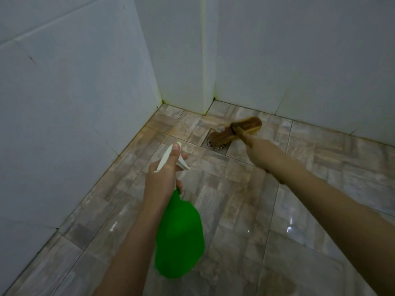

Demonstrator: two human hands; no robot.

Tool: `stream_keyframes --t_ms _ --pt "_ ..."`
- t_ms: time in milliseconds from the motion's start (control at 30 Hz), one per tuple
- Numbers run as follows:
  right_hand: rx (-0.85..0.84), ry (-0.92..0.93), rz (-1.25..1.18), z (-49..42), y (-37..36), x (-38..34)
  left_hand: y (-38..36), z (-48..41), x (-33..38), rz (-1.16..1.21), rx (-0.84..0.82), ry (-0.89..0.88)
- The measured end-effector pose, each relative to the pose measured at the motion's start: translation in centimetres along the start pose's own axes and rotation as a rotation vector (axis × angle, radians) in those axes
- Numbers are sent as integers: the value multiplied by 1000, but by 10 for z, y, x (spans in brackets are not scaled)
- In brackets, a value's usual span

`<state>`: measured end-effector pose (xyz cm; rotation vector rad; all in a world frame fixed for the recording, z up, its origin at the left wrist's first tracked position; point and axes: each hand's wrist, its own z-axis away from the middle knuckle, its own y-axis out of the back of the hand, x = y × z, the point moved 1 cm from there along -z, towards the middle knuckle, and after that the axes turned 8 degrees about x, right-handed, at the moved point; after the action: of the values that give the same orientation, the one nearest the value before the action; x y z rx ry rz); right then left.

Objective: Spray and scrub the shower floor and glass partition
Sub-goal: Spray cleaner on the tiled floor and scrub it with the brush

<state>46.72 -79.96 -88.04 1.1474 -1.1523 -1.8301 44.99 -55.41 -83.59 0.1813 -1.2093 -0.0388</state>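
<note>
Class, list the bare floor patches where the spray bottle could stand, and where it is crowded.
Free: beige marbled floor tiles along the left white tiled wall, and the glossy stretch at lower right. Crowded: the far corner, where the long-handled wooden scrub brush covers the square metal drain.

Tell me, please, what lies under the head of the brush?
A metal floor drain lies under the brush. Only its near edge with holes shows; the head covers the rest.

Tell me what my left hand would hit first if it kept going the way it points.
Likely the floor tiles just left of the drain, before the corner wall; depth is unclear.
</note>
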Motion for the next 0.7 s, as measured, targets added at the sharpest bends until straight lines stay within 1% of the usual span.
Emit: stream_keyframes --t_ms 100,167,233,300,467,567,633,700 --pt "-64 -15 2 41 -3 16 4 4 1 36 20 2" --pt "-52 -9 15 31 -2 17 4 6 -1 21 16 -13" --pt "12 6 48 -2 -1 9 3 8 -3 11 12 -24" --pt "34 -16 54 -10 0 2 4 10 -5 10 17 -26" --pt "-26 -37 42 46 -7 19 15 8 0 55 12 -35" --pt "54 -15 26 7 -3 7 13 13 4 9 -12 -79" --pt "50 2 -13 -15 -3 -9 13 18 7 -9 -17 -105" --pt "21 -15 -17 -6 -8 -7 14 16 9 16 2 -121"
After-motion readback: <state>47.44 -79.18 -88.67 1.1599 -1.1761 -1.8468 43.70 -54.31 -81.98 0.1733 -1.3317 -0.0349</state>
